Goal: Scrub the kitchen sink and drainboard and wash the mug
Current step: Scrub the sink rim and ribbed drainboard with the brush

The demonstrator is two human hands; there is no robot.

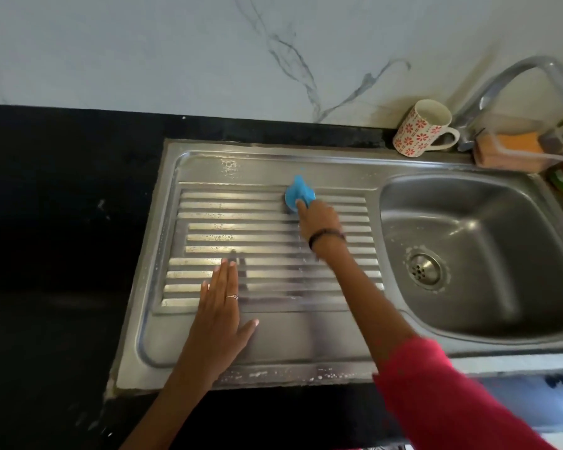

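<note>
Head view: ribbed, soap-flecked steel drainboard (260,228).

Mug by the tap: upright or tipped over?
Upright. The mug stands on its base at the back rim of the sink, mouth up, handle toward the tap. Its inside looks empty.

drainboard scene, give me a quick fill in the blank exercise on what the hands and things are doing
1. The right hand holds a brush coloured ____.
2. The left hand lies flat on the ____.
3. The mug stands beside the ____, behind the sink.
4. The mug's pattern is red ____.

Missing words: blue; drainboard; tap; flowers
</note>
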